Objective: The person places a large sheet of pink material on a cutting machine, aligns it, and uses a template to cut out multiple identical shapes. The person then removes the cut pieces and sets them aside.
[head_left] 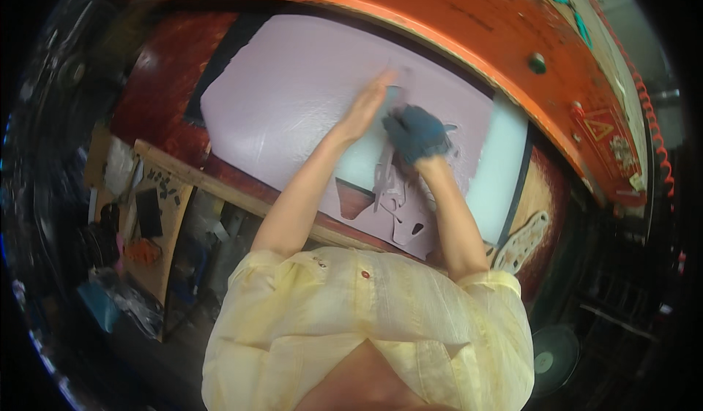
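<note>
A large lilac sheet (293, 67) with a glossy surface lies on a pale green-white board (501, 162). My bare left hand (368, 107) is over the middle of the sheet, blurred, with its fingers stretched toward the far side. Close to its right, my right hand (416, 134), in a dark blue-grey glove, is closed; what its fingers hold is hidden. Below the glove, cut lilac scraps (406, 213) with curved openings lie loose and partly lifted. A small blurred pinkish shape between the hands is too smeared to name.
An orange machine beam (469, 27) spans the far side, bearing a warning label (600, 127) and a green knob (537, 62). A perforated shoe-sole-shaped piece (524, 241) rests at the right. At left stands a small wooden shelf (170, 239) with dark pieces. A fan (554, 360) is low right.
</note>
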